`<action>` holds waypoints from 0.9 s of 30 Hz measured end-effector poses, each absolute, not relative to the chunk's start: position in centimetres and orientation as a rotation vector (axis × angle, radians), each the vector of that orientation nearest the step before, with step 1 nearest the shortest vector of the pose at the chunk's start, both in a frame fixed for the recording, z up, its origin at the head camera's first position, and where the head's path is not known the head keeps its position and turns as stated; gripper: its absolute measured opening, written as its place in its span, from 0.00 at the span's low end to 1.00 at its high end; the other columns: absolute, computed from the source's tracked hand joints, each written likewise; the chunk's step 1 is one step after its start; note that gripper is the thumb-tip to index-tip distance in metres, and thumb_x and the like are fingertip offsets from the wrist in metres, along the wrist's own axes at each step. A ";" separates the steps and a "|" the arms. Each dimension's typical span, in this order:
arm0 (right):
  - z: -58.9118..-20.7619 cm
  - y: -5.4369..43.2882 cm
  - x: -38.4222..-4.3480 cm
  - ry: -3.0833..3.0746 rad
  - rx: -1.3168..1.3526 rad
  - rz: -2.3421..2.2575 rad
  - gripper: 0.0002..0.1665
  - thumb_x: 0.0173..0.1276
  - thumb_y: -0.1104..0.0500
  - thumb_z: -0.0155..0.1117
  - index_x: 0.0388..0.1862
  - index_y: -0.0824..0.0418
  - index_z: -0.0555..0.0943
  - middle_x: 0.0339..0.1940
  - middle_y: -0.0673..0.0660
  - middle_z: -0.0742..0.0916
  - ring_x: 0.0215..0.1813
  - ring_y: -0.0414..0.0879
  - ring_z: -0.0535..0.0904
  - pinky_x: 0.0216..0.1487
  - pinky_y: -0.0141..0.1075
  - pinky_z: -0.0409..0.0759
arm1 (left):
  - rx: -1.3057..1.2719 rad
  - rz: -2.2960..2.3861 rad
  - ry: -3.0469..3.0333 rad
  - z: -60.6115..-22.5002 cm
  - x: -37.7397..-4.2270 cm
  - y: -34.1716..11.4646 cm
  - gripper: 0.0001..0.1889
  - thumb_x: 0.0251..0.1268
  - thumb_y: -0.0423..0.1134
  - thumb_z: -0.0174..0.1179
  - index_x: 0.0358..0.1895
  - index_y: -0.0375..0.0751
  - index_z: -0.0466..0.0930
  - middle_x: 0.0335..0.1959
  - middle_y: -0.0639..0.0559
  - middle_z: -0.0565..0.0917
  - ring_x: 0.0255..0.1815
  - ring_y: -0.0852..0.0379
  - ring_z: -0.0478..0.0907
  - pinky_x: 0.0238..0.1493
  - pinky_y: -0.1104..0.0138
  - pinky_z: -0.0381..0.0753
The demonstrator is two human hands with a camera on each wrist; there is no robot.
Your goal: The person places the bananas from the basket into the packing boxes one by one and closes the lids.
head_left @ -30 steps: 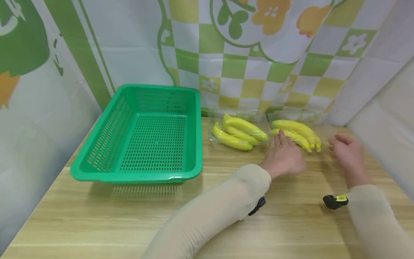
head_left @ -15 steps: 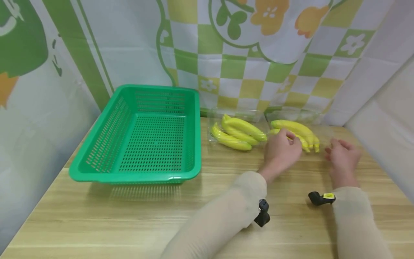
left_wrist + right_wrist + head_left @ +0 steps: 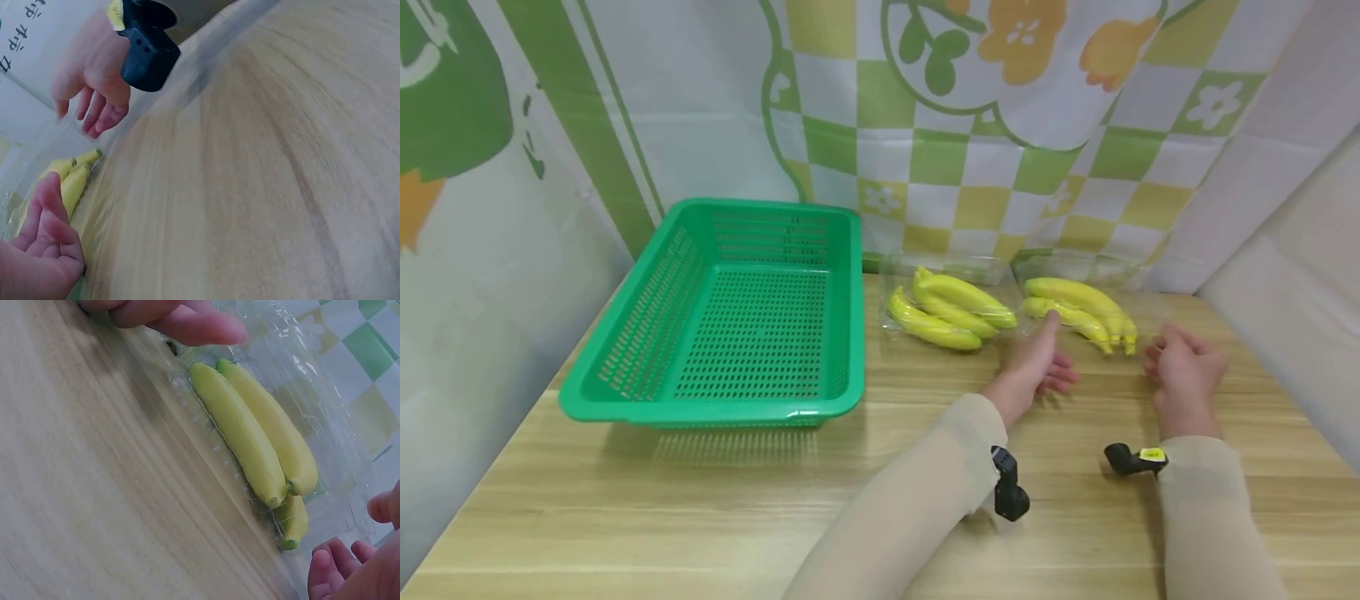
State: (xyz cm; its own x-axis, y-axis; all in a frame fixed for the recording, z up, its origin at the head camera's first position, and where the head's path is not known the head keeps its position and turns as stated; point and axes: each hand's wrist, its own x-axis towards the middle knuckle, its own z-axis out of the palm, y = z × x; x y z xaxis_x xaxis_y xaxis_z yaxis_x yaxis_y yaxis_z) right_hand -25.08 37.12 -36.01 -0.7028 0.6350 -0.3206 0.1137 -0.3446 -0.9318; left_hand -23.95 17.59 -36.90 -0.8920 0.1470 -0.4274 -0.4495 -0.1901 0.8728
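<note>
A clear plastic box (image 3: 1153, 310) with three yellow bananas (image 3: 1078, 300) stands at the back right of the table. My left hand (image 3: 1030, 362) is at its left front corner, thumb up and fingers loosely bent, with nothing in them. Beyond the box's right end is my right hand (image 3: 1186, 367), its fingers loosely curled. The right wrist view has the right thumb and fingers (image 3: 334, 565) apart, close to the end of the box, and the left hand (image 3: 169, 315) at the opposite end. Left of this box, a second clear box (image 3: 887, 287) holds three more bananas (image 3: 951, 308).
A green perforated basket (image 3: 850, 358) with nothing in it stands left on the wooden table (image 3: 662, 508). A patterned cloth (image 3: 940, 150) hangs right behind the boxes, and a pale wall covering (image 3: 1300, 275) borders the right side. Both wrists carry black cameras (image 3: 1011, 487).
My left hand has drawn back toward me from over the right box's bananas and turned thumb up. My right hand has shifted slightly left toward the box's end. Boxes and basket stay put.
</note>
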 end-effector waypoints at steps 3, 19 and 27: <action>-36.1 37.1 -25.0 -1.536 -0.981 2.125 0.07 0.78 0.58 0.66 0.48 0.55 0.76 0.26 0.47 0.86 0.25 0.37 0.85 0.19 0.29 0.80 | -0.318 2.137 1.650 -37.3 -24.2 17.5 0.38 0.79 0.66 0.51 0.43 0.27 0.88 0.34 0.34 0.92 0.11 0.60 0.73 0.11 0.75 0.60; -36.5 37.9 -24.9 -1.518 -0.998 2.145 0.05 0.71 0.66 0.64 0.36 0.57 0.79 0.21 0.49 0.87 0.24 0.40 0.86 0.18 0.31 0.80 | -0.252 2.159 1.505 -37.5 -24.7 18.2 0.27 0.83 0.54 0.45 0.44 0.33 0.86 0.39 0.34 0.93 0.14 0.60 0.75 0.14 0.74 0.67; -36.6 38.0 -24.8 -1.510 -0.973 2.171 0.11 0.73 0.67 0.63 0.29 0.59 0.83 0.20 0.51 0.87 0.23 0.41 0.86 0.19 0.31 0.81 | -0.366 2.244 1.544 -37.1 -24.5 18.8 0.23 0.79 0.44 0.47 0.39 0.29 0.88 0.33 0.35 0.93 0.11 0.61 0.73 0.11 0.75 0.64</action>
